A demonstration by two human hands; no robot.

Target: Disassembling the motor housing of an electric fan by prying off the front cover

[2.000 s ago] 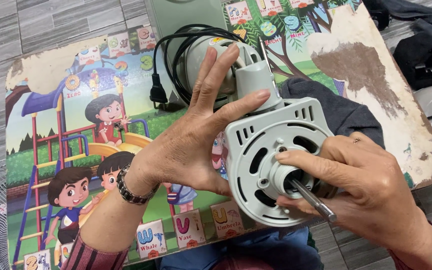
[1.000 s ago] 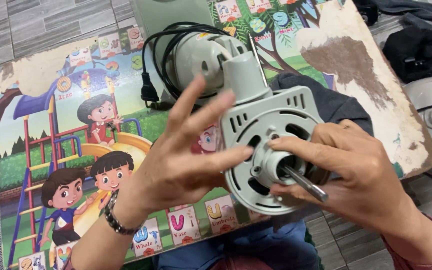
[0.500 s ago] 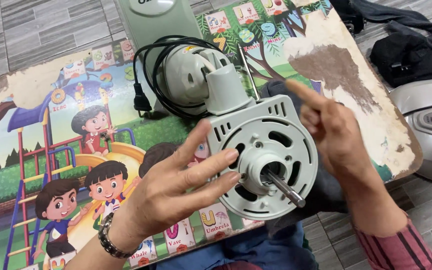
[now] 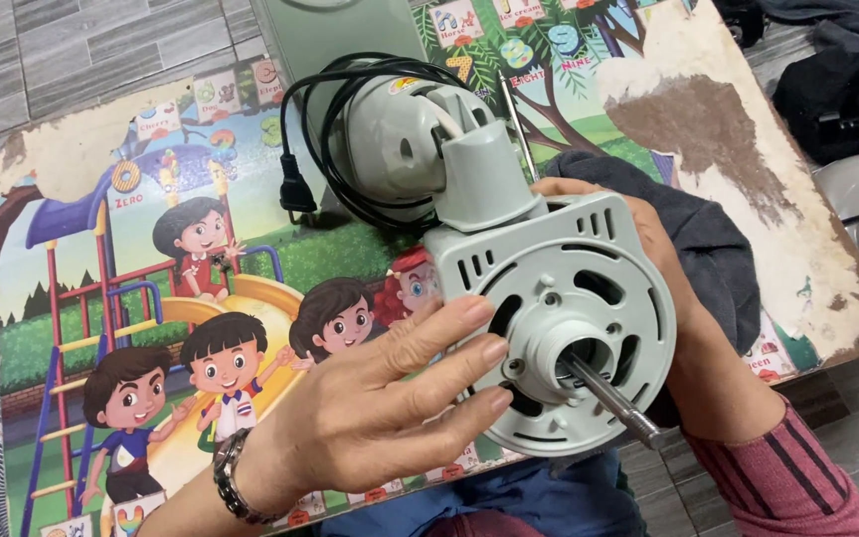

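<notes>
Two hands bracket my grey fan motor housing (image 4: 559,318) above the cartoon-printed table (image 4: 131,298): left hand (image 4: 370,418) flat with grip spread across its face, right hand (image 4: 688,338) behind, grip hidden so I cannot tell, while the black cord (image 4: 325,159) and a dark cloth (image 4: 698,239) crowd close.

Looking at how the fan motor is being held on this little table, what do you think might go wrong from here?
The motor housing is propped on edge between the left hand and right hand; it might tip or slip. The bare metal shaft points toward the person and could jab a wrist. The black power cord is looped loosely around the rear casing, so it may snag if the motor is turned.
</notes>
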